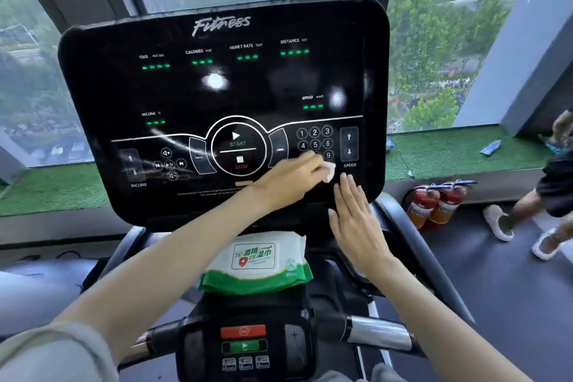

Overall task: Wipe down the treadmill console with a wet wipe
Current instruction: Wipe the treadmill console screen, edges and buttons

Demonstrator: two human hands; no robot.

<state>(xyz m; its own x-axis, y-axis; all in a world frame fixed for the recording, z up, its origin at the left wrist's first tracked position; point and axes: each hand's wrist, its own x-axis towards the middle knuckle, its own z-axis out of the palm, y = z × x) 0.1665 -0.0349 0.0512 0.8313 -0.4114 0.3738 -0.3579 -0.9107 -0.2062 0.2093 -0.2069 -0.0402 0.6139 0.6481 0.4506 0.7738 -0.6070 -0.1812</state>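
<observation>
The black treadmill console point(223, 87) fills the middle of the head view, with green readouts lit and wet streaks at its lower left. My left hand point(288, 180) reaches across its lower part and holds a small white wet wipe point(329, 171) against the panel just below the number keypad point(314, 143). The fingers are motion-blurred and the thumb is hidden. My right hand point(353, 217) lies flat with straight fingers over the console's lower right corner, holding nothing.
A green-and-white wet wipe pack point(257, 260) rests on the ledge under the console. Below it are the handlebar controls point(245, 344). Two red fire extinguishers point(434, 205) stand at the right by the window sill. A person's legs point(527, 217) are at the far right.
</observation>
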